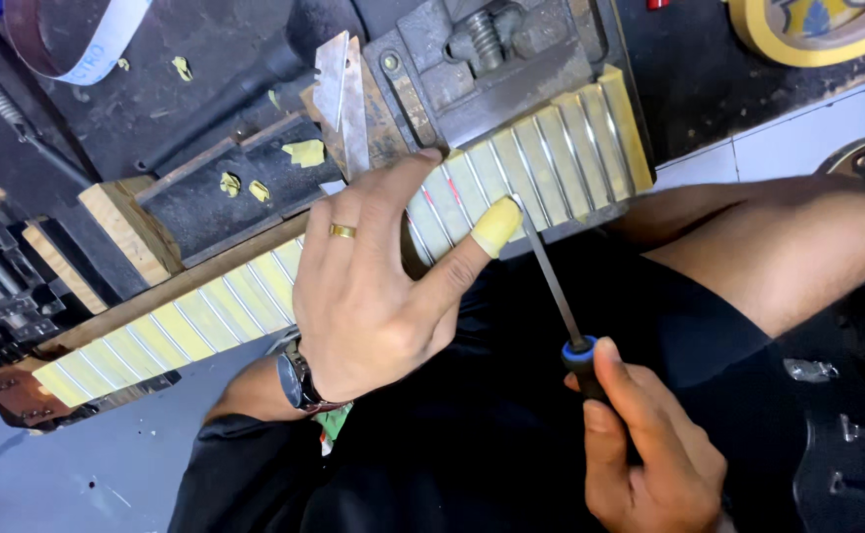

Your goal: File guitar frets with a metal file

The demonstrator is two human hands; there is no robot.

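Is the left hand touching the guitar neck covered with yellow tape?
Touching. The head view shows the left hand lying on the guitar neck, fingers pressed on it.

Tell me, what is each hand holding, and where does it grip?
The right hand holds a thin file by its blue-and-black handle end. The left hand grips nothing; it rests on the taped guitar neck, pressing it down.

place: instrument repair workshop | my cues: iron vise [496, 59] clamping a taped guitar neck [255, 286] | masking tape roll [807, 30] | loose razor blades [341, 94] | grimy counter [699, 89]
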